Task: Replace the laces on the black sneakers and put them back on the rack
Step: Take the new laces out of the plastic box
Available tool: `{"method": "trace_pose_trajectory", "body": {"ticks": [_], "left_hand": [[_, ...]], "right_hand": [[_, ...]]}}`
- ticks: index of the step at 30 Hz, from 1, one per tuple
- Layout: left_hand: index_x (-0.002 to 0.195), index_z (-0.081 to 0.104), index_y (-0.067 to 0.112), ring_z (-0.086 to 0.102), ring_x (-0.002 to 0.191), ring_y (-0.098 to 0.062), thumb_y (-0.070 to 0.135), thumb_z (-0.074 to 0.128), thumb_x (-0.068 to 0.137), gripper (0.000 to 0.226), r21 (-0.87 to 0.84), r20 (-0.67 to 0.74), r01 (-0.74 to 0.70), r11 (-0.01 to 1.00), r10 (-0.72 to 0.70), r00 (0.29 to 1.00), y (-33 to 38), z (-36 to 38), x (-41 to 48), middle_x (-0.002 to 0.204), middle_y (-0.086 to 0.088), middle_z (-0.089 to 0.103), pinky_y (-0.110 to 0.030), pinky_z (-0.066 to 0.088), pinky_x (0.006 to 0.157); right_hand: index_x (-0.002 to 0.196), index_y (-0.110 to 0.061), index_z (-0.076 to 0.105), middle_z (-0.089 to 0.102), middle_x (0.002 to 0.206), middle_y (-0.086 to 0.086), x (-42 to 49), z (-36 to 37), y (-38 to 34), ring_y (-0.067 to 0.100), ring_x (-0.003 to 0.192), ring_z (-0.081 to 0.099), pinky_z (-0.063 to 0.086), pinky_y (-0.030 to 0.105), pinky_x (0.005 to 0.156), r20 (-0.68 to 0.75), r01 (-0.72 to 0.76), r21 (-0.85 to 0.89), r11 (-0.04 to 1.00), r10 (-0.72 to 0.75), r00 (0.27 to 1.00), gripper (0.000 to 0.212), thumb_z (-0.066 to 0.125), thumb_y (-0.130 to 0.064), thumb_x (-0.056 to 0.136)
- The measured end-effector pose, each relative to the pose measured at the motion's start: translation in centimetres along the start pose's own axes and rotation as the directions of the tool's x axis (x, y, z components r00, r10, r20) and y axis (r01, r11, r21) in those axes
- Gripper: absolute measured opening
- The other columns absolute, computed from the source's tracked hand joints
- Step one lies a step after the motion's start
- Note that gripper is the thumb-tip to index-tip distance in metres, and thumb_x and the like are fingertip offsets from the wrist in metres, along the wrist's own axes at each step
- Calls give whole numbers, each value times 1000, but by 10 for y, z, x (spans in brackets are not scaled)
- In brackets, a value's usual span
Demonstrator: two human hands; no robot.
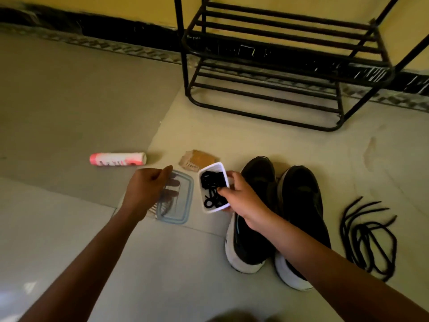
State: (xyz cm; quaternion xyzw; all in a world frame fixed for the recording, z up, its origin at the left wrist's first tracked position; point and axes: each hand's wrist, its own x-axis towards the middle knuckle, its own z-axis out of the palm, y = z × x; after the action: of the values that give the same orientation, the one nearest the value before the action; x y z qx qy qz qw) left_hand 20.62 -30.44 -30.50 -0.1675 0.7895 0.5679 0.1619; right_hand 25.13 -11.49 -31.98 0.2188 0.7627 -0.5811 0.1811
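Two black sneakers with white soles (299,205) stand side by side on the floor, without laces. A loose pile of black laces (369,235) lies on the floor to their right. My right hand (241,198) grips a small white plastic box (214,169) that holds coiled black laces (211,184). My left hand (148,189) holds the box's clear blue-rimmed lid (183,198) just left of the box, fingers showing through it. The black metal shoe rack (278,73) stands against the wall behind the sneakers.
A pink and white tube (118,159) lies on the floor to the left. A brown card or cloth piece (199,160) lies behind the box. The floor is pale tile, with a yellow wall and black skirting behind.
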Motion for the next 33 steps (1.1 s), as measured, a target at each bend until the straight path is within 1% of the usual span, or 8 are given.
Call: {"method": "trace_pose_trajectory", "body": {"ticks": [4, 8, 10, 14, 21, 25, 30, 33], "left_hand": [[85, 69, 7, 62, 47, 0, 27, 56, 93, 26, 116, -63, -2, 993, 10, 998, -22, -2, 4, 73, 1, 70, -11, 48, 46], [78, 69, 7, 67, 55, -12, 25, 59, 92, 25, 59, -78, 57, 997, -52, 996, -42, -3, 10, 73, -4, 71, -30, 58, 64], [82, 66, 6, 64, 49, -8, 20, 59, 92, 18, 65, -66, 60, 996, -55, 996, -48, -2, 11, 73, -3, 67, -24, 56, 54], [101, 69, 16, 68, 67, -13, 12, 60, 89, 15, 283, -28, -42, 958, 52, 998, -58, -5, 10, 93, -4, 66, -29, 59, 64], [107, 69, 22, 62, 96, -20, 24, 60, 89, 21, 642, 28, -142, 753, 163, 986, -61, -7, 9, 110, -1, 67, -21, 42, 75], [113, 66, 28, 59, 107, -25, 33, 55, 91, 25, 729, 28, -123, 673, 150, 988, -58, -8, 7, 120, -1, 63, -26, 42, 79], [105, 66, 31, 61, 102, -25, 31, 50, 91, 21, 805, 56, -181, 565, 231, 971, -47, -3, 6, 121, 1, 61, -29, 44, 76], [110, 66, 32, 62, 100, -15, 31, 57, 90, 22, 734, 174, -389, 557, 400, 900, -37, 7, -1, 122, 8, 61, -28, 47, 80]], "right_hand": [[145, -22, 21, 51, 127, 12, 10, 23, -2, 28, 102, 57, 45, 26, 60, 57, 13, -387, 922, 10, 998, 55, 46, -19, 96], [140, -16, 30, 50, 128, 15, 16, 45, 17, 32, 110, 54, 47, 33, 77, 70, -121, -341, 932, 153, 986, 48, 42, -12, 93], [133, -13, 37, 51, 127, 16, 16, 49, 23, 33, 112, 54, 48, 37, 84, 59, -168, -296, 940, 193, 979, 43, 41, -10, 91], [139, -14, 31, 44, 132, 16, 12, 46, 23, 33, 118, 49, 44, 35, 89, 34, -74, -405, 911, 96, 995, 51, 44, -6, 90], [151, -13, 3, 41, 134, 15, 4, 44, 20, 33, 117, 51, 46, 41, 90, 128, 156, -873, 463, -92, 988, 72, 47, -11, 95], [127, -6, 45, 57, 121, 17, 4, 35, 10, 34, 112, 55, 45, 34, 85, 137, 149, -830, 538, -63, 989, 37, 51, -14, 91], [87, -4, 61, 65, 89, 15, 3, 20, 0, 34, 86, 61, 44, 27, 67, 110, 158, -750, 642, -114, 987, 12, 49, -8, 85], [100, 1, 65, 69, 95, 16, 3, 10, -3, 32, 82, 66, 55, 39, 79, 73, 154, -587, 795, -137, 988, 22, 51, -2, 83]]}}
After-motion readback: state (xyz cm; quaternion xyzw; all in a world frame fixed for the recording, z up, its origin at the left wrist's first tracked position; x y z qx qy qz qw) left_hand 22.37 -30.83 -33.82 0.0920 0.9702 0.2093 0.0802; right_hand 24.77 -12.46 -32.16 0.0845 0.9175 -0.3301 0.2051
